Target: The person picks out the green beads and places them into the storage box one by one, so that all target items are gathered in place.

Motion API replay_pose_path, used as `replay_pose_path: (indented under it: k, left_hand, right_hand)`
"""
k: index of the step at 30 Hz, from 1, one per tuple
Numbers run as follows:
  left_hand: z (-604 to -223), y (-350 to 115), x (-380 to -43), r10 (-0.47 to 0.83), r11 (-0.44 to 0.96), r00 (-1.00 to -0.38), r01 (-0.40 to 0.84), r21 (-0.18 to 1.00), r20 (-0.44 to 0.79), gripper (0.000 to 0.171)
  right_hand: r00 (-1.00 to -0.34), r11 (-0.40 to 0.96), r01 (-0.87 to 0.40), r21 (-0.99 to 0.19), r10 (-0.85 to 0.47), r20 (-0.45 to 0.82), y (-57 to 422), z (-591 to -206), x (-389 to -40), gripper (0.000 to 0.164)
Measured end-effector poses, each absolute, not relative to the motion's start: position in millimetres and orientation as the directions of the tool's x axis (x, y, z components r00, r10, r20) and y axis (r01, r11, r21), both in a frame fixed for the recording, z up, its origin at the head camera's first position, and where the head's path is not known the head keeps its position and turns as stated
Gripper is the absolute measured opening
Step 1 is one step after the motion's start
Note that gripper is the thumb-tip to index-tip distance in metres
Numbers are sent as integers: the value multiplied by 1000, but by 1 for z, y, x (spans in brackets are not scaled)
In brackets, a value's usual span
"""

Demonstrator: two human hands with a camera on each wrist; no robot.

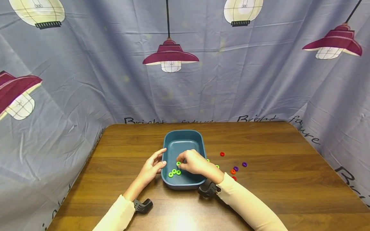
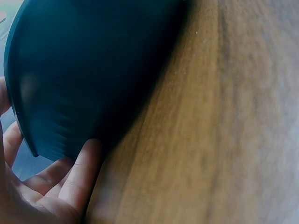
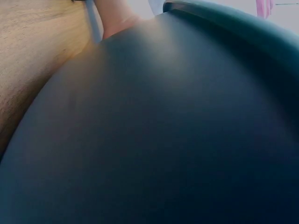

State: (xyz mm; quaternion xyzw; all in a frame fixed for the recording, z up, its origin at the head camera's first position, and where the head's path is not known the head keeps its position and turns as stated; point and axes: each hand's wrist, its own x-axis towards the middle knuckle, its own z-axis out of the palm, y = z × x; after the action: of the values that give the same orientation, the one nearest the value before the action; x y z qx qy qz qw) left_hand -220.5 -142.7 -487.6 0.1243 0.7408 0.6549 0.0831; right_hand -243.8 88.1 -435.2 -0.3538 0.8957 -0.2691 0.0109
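Note:
A dark teal rectangular bin [image 1: 185,186] stands on the table. My left hand [image 1: 153,163] touches its left side with fairly straight fingers. In the left wrist view, fingers [image 2: 84,172] rest against the bin's outer wall [image 2: 93,70]. My right hand [image 1: 193,162] reaches over the bin's right side into it and pinches a small green ring [image 1: 178,164] between thumb and forefinger. Three more green rings [image 1: 174,171] lie on the bin's floor, near its front left corner. The right wrist view is mostly filled by the bin's wall [image 3: 154,116], and the fingertips are hidden there.
Right of the bin lie green rings [image 1: 217,166], partly behind the right wrist. Farther right are red [image 1: 222,154], orange [image 1: 233,172] and purple rings [image 1: 244,164]. The brown wooden table [image 1: 274,154] ends at a printed curtain [image 1: 185,96] behind.

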Motion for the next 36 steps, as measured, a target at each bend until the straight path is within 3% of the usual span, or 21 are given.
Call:
replay_pose_path:
  k: [12, 22, 36]
  left_hand:
    - [-487, -143, -219, 291, 114, -956, 73, 991, 37, 58]
    - [-488, -143, -220, 302, 101, -952, 92, 991, 57, 58]
    - [-488, -143, -220, 299, 103, -953, 89, 991, 55, 58]
  right_hand:
    - [-745, 654, -636, -410, -658, 107, 88, -436, -241, 4]
    - [-765, 692, -607, -391, -641, 53, 87, -435, -239, 7]
    - [-644, 577, -709, -405, -764, 37, 86, -437, -240, 10]
